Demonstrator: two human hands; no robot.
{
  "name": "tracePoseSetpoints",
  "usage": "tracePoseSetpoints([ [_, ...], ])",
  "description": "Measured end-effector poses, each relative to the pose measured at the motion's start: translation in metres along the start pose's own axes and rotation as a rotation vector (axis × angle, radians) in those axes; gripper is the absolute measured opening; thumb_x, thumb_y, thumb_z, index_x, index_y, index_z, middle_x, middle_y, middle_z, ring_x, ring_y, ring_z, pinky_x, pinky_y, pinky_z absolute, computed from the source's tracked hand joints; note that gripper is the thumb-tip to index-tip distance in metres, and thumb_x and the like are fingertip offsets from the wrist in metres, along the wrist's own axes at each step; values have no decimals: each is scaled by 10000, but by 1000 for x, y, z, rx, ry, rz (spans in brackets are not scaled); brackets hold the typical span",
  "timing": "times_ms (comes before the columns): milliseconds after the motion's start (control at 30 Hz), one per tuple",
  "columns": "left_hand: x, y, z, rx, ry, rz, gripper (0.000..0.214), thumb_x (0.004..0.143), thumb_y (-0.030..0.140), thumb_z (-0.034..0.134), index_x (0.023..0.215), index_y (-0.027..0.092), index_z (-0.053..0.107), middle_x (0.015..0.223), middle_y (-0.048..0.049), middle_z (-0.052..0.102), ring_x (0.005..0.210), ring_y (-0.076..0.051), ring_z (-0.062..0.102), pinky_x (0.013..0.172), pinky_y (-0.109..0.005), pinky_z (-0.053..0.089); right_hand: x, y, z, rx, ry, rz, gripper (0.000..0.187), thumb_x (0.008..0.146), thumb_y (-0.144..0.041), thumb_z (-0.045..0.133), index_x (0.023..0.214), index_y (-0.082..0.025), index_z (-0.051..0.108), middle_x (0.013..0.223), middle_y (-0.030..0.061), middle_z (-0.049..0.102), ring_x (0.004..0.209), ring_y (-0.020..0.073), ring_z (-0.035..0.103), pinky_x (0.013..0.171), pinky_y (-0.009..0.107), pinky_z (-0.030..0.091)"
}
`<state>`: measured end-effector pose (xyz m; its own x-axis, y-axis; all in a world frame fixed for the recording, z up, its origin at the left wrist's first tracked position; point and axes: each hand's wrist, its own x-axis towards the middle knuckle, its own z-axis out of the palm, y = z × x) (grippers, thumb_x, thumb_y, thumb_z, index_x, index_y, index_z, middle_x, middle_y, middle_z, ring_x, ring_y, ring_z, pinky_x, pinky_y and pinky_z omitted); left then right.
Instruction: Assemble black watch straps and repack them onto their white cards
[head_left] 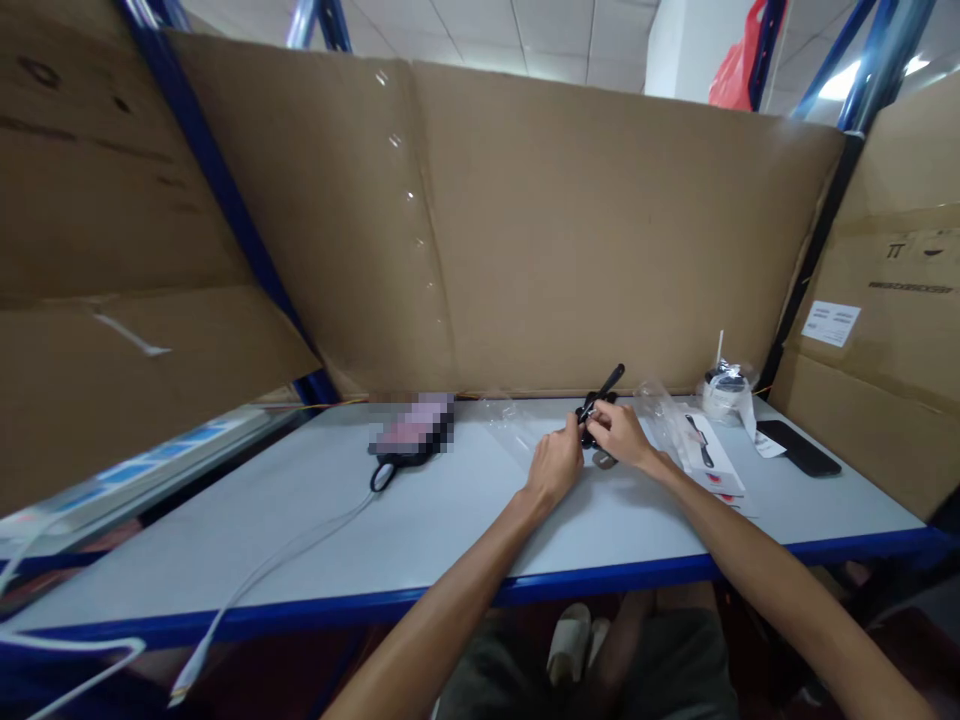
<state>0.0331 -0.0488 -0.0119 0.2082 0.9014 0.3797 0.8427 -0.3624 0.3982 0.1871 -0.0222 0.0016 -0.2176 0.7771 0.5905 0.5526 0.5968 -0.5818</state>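
Near the back of the table, both of my hands meet around a slim black-handled tool (pixel 611 381) whose handle tilts up to the right. My left hand (pixel 556 462) is closed, its fingers wrapped about the tool's lower part. From the other side, my right hand (pixel 619 435) pinches at the same spot with thumb and fingers. More dark parts show behind and below the fingers, too small and covered to name. A clear plastic bag (pixel 514 425) lies left of my hands. Just to the right are another clear bag (pixel 660 405) and a printed card (pixel 709 455) picturing a black tool.
A phone (pixel 412 425) with a ring and white cable (pixel 285 550) lies to the left. At the right are a wrapped cup (pixel 724 395) and a black phone (pixel 799 447). Cardboard walls (pixel 600 230) enclose the table (pixel 450 520); a power strip (pixel 142 470) runs along the left.
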Motion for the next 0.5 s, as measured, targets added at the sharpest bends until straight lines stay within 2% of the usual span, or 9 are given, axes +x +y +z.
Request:
tracePoseSetpoints([
  [133,10,12,6,-137,74,34,170,1039,229,421,1093,184,576,819,-137,744,734,-280,706,671,-305,420,1,-2,-12,-14,83,-21,168,819,-272,543,668,-240,475,605,-10,616,578,165,548,592,263,340],
  [233,19,21,10,-139,51,21,184,1030,206,431,1115,165,588,865,-147,746,780,-274,708,702,-306,439,6,6,-15,-29,126,-10,156,808,-270,530,663,-239,483,614,3,629,584,171,557,597,266,333],
  [333,20,24,10,-89,21,-9,210,1023,177,426,1119,146,610,971,-176,749,865,-277,715,756,-320,466,7,14,-12,-70,105,2,144,795,-243,536,658,-239,493,621,10,646,594,174,559,597,265,327],
  [500,1,19,-2,127,11,-49,250,999,108,414,1115,120,635,1016,-208,748,1021,-306,712,886,-364,476,2,6,1,-87,28,-25,170,826,-226,563,666,-233,506,624,5,653,577,166,550,594,262,314],
])
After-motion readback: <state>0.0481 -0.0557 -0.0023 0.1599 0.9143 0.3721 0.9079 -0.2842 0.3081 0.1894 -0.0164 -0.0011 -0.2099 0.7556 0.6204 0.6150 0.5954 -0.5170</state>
